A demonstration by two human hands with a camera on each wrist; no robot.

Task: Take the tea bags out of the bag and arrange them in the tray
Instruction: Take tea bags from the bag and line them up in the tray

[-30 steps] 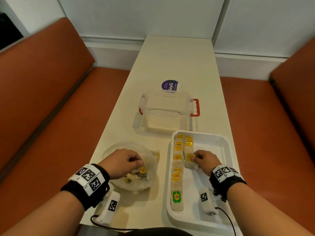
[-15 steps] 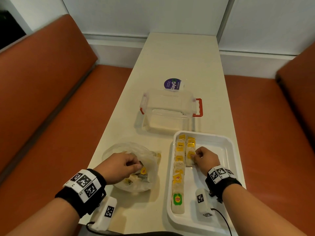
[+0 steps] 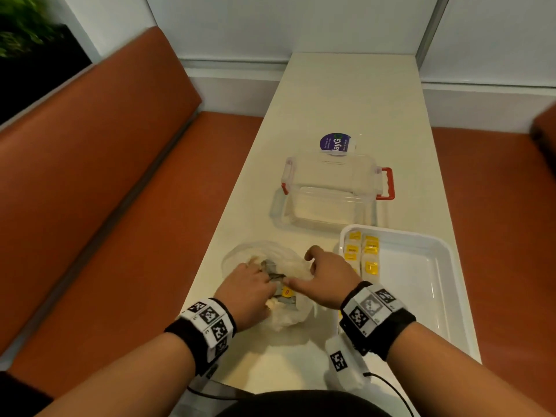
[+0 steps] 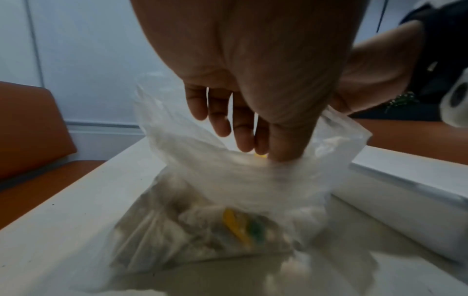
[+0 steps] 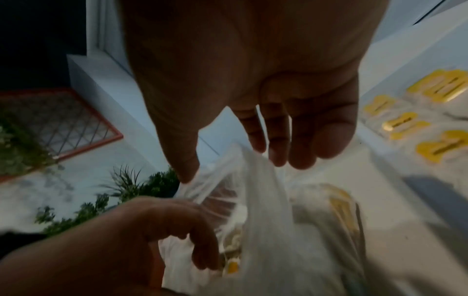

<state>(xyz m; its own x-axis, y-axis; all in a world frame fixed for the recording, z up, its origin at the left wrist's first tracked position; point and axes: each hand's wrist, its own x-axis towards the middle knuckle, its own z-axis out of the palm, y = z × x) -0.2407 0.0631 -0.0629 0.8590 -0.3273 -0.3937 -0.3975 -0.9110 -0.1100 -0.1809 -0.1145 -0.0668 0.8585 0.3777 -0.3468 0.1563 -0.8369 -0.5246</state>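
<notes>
The clear plastic bag lies on the table near its front edge, with several tea bags inside, yellow tags showing. My left hand is at the bag's mouth and pinches its rim between thumb and fingers. My right hand hovers over the right side of the bag, fingers straight, its thumb tip touching the film. The white tray stands to the right; two rows of tea bags lie along its left wall.
An open clear box with red handles stands beyond the bag, a purple round sticker behind it. Orange benches flank the narrow table. The tray's right half is bare.
My right hand left the tea bags in the tray and moved left to the plastic bag. My left hand stayed at the bag's mouth. The head view shifted left.
</notes>
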